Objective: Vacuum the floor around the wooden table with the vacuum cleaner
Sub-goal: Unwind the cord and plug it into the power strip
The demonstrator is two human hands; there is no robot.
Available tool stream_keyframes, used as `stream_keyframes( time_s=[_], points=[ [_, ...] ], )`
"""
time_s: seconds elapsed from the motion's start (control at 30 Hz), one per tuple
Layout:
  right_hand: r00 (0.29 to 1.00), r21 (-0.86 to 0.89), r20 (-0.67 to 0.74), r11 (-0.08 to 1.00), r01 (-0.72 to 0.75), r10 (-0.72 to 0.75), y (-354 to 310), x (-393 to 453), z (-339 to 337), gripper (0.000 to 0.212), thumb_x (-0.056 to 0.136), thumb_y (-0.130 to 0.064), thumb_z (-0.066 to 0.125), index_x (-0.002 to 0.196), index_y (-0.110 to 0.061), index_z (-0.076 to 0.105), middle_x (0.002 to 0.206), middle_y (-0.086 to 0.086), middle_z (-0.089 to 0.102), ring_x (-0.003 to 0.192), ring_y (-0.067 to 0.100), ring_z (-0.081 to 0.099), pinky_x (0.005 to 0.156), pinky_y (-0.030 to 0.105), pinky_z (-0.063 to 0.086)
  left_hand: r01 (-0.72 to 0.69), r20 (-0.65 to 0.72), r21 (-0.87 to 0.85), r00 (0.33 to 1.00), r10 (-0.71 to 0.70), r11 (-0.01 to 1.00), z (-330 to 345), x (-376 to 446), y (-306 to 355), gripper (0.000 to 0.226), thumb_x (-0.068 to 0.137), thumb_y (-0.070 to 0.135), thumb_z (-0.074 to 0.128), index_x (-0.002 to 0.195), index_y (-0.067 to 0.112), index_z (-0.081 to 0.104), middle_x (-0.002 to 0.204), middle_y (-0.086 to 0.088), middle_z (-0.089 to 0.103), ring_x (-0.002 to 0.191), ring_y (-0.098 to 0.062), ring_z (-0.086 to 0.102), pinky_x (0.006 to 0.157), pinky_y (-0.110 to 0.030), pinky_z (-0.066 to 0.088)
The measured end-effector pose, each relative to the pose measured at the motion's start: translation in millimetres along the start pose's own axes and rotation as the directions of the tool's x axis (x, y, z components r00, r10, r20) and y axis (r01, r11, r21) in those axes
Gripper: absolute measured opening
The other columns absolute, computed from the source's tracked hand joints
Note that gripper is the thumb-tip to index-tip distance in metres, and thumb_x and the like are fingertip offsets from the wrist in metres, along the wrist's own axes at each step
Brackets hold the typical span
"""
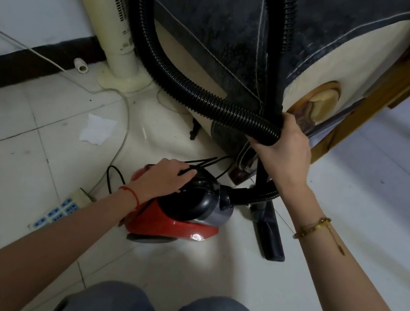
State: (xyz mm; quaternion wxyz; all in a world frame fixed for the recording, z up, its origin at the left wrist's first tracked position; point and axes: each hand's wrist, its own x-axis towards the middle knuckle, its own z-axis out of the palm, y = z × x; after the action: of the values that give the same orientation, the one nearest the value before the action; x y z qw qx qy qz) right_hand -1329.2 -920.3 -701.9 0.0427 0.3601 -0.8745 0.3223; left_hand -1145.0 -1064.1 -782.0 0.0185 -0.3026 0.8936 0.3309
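The vacuum cleaner [175, 218], a glossy red-and-black rounded canister, sat on the pale tiled floor [11, 151] beside the upholstered sofa [230, 38]. The left hand [165, 178] rested flat on its black dome, fingers relaxed. The right hand [287, 144] clenched the ribbed black hose [183, 84] above it.

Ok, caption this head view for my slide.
Left hand on the red-and-black canister vacuum cleaner, right hand gripping its black ribbed hose.

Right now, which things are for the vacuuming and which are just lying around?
For the job: vacuum cleaner, hose, floor nozzle, black cord, power strip.

Lying about: crumpled tissue, fan, white cable.
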Motion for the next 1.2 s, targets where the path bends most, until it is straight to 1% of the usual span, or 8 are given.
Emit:
stream_keyframes(
  time_s=[0.2,0.33,0.47,0.6,0.77,0.87,1.03,1.2],
  points=[
    [0.997,0.083,0.042,0.995,0.056,-0.060,-3,-9,-3,0.088,0.067,-0.053,0.075,0.137,-0.018,0.034,0.125,0.003,0.056,0.114,0.023,0.056,0.088,0.043,0.052,0.022,-0.154,-0.187,0.987,-0.052,0.982,-4,0,-9,0.031,0.098,0.025,0.047,0.078,0.015,0.068,0.074,0.004,0.069,0.070,-0.006,0.064,0.074,-0.021,0.051],
    [0.985,0.039,-0.009,0.984,0.173,-0.173,-9,-14,-3,0.116,0.062,-0.062,0.074,0.148,-0.009,0.018,0.143,0.009,0.040,0.131,0.027,0.040,0.107,0.044,0.037,0.015,-0.282,-0.114,0.958,-0.046,0.993,-24,-10,-11,0.027,0.097,0.019,0.047,0.081,0.013,0.069,0.060,0.008,0.057,0.056,-0.006,0.054,0.055,-0.018,0.041],
    [0.941,-0.093,-0.048,0.939,0.330,-0.336,-22,-20,-3,0.121,0.063,-0.063,0.073,0.150,-0.007,0.013,0.146,0.012,0.033,0.135,0.028,0.032,0.113,0.042,0.029,0.047,-0.353,-0.075,0.933,-0.070,0.996,-40,-24,-25,0.023,0.096,0.015,0.050,0.089,0.009,0.071,0.058,0.003,0.055,0.051,-0.013,0.050,0.056,-0.031,0.044],
    [0.868,-0.127,-0.089,0.869,0.478,-0.489,-40,-29,-4,0.099,0.073,-0.052,0.073,0.147,-0.005,0.026,0.146,0.014,0.033,0.138,0.028,0.030,0.114,0.044,0.029,0.088,-0.393,-0.095,0.912,-0.119,0.992,-48,-39,-41,0.021,0.095,0.015,0.051,0.090,0.010,0.071,0.061,-0.003,0.060,0.058,-0.023,0.058,0.060,-0.032,0.049],
    [0.671,-0.089,-0.179,0.691,0.717,-0.720,-68,-43,11,0.024,0.096,-0.019,0.053,0.110,-0.001,0.062,0.111,0.014,0.061,0.105,0.027,0.058,0.088,0.037,0.047,0.184,-0.477,-0.098,0.854,-0.208,0.978,-62,-59,-62,0.023,0.095,0.015,0.048,0.089,0.014,0.071,0.066,0.004,0.060,0.053,-0.013,0.051,0.056,-0.025,0.040],
    [0.690,0.012,-0.021,0.690,0.724,-0.724,-80,-53,32,0.021,0.099,-0.017,0.044,0.104,-0.008,0.061,0.102,0.006,0.061,0.093,0.023,0.057,0.078,0.032,0.048,0.225,-0.486,-0.097,0.839,-0.243,0.970,-70,-74,-77,0.025,0.096,0.017,0.048,0.088,0.013,0.071,0.070,-0.002,0.065,0.058,-0.019,0.056,0.052,-0.021,0.036],
    [0.771,0.156,0.230,0.804,0.573,-0.594,-90,-56,82,0.015,0.094,-0.018,0.048,0.102,-0.014,0.061,0.098,0.001,0.062,0.093,0.019,0.057,0.078,0.037,0.049,0.229,-0.499,-0.123,0.827,-0.259,0.966,-64,-94,-91,0.024,0.094,0.014,0.049,0.084,0.013,0.072,0.067,0.001,0.060,0.061,-0.018,0.057,0.052,-0.010,0.032],
    [0.769,0.100,0.427,0.871,0.482,-0.475,-101,-49,129,0.022,0.094,-0.023,0.054,0.112,-0.015,0.063,0.106,0.000,0.062,0.101,0.018,0.056,0.081,0.031,0.048,0.196,-0.520,-0.171,0.814,-0.258,0.966,-66,-99,-93,0.023,0.094,0.015,0.049,0.081,0.017,0.069,0.067,0.000,0.061,0.061,-0.019,0.058,0.051,-0.009,0.036]
  ],
)
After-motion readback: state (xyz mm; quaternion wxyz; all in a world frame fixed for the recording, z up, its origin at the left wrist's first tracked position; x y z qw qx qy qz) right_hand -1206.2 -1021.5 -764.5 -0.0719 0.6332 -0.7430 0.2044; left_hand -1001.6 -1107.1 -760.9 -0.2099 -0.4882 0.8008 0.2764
